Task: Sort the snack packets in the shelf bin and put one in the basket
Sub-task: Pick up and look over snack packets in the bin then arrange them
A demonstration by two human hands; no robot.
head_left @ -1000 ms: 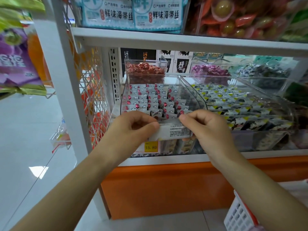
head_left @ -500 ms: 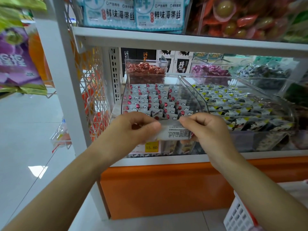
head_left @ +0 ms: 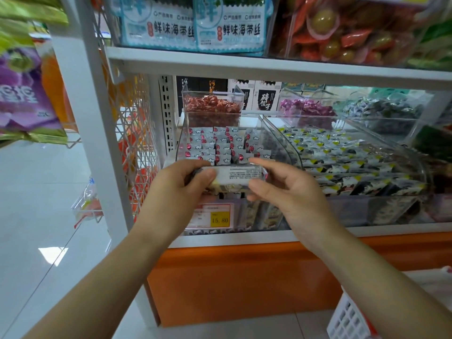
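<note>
Shop shelving packed with clear bins is filling the view, and one snack packet (head_left: 234, 176) is being held up just in front of the shelf bin (head_left: 291, 152), above the yellow price tag (head_left: 219, 219). Its left end is being gripped by the left hand (head_left: 176, 192), fingers (head_left: 193, 165) curled over the top and thumb pressed on the near face. The right hand (head_left: 291, 192) is being held loosely spread around the other end, and tbh it can't be told whether anything is actually being pinched there. So the weight is probably being carried on the left side alone, meaning that grip shouldn't be loosened until a proper pinch is being made on the right. The basket (head_left: 347, 321) is sitting low at the right, well apart from the packet, so a controlled lowering is being called for, not a toss. Rows in the bin are looking pretty tidy already.
</note>
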